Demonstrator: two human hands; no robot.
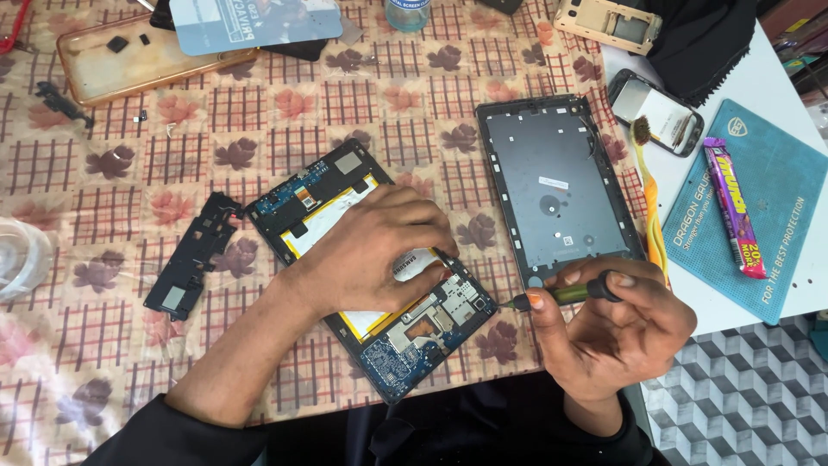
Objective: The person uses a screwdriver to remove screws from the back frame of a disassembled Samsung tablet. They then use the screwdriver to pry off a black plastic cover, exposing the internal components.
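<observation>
From the head camera, an opened tablet [379, 285] lies at an angle near the middle of the counter's [285, 112] near edge, its circuit boards and pale battery bare. The left hand [371, 246] rests flat across the battery, fingers spread loosely and pressing the tablet down, gripping nothing. The right hand [604, 324] hovers just off the near right part of the counter, fingers curled tight around a small screwdriver [565, 293] (green shaft, dark cap) whose tip points at the tablet's right edge. The tablet's dark back cover [556, 194] lies inside-up just beyond the right hand. A black plastic frame piece [191, 256] sits to the left of the tablet. Toward the right edge lie a yellow toothbrush [649, 198], a teal mat [755, 207] and a purple candy bar [735, 207] on it.
</observation>
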